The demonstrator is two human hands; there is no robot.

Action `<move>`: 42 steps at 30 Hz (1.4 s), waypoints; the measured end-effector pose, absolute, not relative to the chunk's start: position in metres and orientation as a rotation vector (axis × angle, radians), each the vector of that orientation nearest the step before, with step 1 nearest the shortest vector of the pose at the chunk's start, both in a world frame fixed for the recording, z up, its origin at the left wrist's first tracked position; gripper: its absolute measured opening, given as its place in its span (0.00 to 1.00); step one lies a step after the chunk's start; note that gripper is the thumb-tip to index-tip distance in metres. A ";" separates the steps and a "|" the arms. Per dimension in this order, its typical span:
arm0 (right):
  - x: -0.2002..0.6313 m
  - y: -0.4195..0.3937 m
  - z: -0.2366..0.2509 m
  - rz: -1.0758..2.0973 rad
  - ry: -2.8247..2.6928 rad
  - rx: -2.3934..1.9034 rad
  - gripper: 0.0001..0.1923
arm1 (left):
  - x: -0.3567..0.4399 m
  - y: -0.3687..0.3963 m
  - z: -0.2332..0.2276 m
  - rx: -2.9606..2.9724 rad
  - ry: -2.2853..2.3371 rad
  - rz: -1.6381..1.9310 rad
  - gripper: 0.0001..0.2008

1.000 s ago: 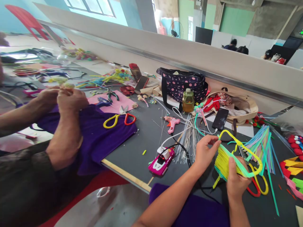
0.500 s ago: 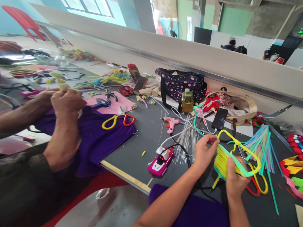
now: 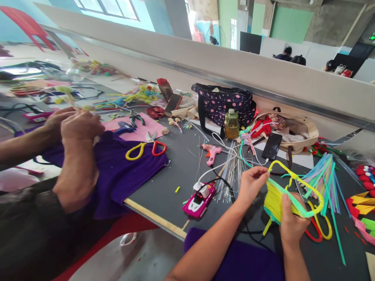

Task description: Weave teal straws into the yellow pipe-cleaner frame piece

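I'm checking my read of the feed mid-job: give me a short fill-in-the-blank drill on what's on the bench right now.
1. Both hands, left hand and right hand, grip a bundle of pipe cleaners whose main colour is ____.
2. The bottle stands right in front of the ____ bag.
3. The glue gun on the table is coloured ____.
4. The co-worker's hands are above a ____ cloth.

Missing words: yellow; polka-dot; pink; purple
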State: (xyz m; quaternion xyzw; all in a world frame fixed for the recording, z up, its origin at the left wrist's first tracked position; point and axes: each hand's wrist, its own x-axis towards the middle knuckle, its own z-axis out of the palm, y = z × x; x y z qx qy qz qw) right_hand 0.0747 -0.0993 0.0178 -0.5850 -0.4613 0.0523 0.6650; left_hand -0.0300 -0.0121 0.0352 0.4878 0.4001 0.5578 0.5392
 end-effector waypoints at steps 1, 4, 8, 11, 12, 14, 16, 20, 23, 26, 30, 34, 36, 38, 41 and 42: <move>0.075 -0.099 0.018 0.136 -1.025 -1.325 0.10 | -0.030 -0.011 0.035 1.127 0.932 1.310 0.09; 0.075 -0.099 0.016 0.222 -0.930 -1.343 0.11 | -0.032 -0.009 0.037 1.055 0.886 1.254 0.08; 0.076 -0.096 0.011 0.398 -0.734 -1.323 0.14 | -0.035 -0.005 0.036 0.944 0.813 1.155 0.07; 0.077 -0.094 0.010 0.565 -0.605 -1.263 0.15 | -0.037 -0.002 0.035 0.808 0.726 1.056 0.08; 0.078 -0.093 0.010 0.612 -0.570 -1.248 0.15 | -0.037 -0.002 0.035 0.767 0.687 1.020 0.08; 0.080 -0.091 0.010 0.675 -0.520 -1.236 0.15 | -0.038 -0.002 0.036 0.705 0.606 0.956 0.09; 0.082 -0.089 0.010 0.709 -0.492 -1.236 0.15 | -0.039 -0.003 0.038 0.657 0.544 0.915 0.10; 0.086 -0.086 0.008 0.785 -0.480 -1.231 0.16 | -0.040 -0.006 0.044 0.601 0.470 0.868 0.12; 0.088 -0.084 0.007 0.868 -0.479 -1.221 0.16 | -0.040 -0.007 0.047 0.597 0.436 0.835 0.12; 0.089 -0.084 0.007 0.906 -0.455 -1.220 0.16 | -0.039 -0.008 0.046 0.611 0.435 0.829 0.13; 0.086 -0.085 0.008 0.769 -0.450 -1.234 0.15 | -0.037 -0.007 0.041 0.702 0.546 0.951 0.13; 0.080 -0.088 0.011 0.639 -0.419 -1.230 0.16 | -0.034 -0.010 0.040 0.993 0.748 1.220 0.12; 0.077 -0.091 0.013 0.587 -0.428 -1.241 0.16 | -0.033 -0.013 0.040 1.196 0.888 1.362 0.10; 0.075 -0.094 0.016 0.484 -0.512 -1.294 0.14 | -0.033 -0.017 0.041 1.421 1.030 1.448 0.09; 0.074 -0.098 0.018 0.271 -0.770 -1.369 0.14 | -0.032 -0.021 0.041 1.680 1.168 1.471 0.10; 0.073 -0.099 0.018 0.200 -0.869 -1.375 0.13 | -0.033 -0.021 0.041 1.733 1.199 1.467 0.11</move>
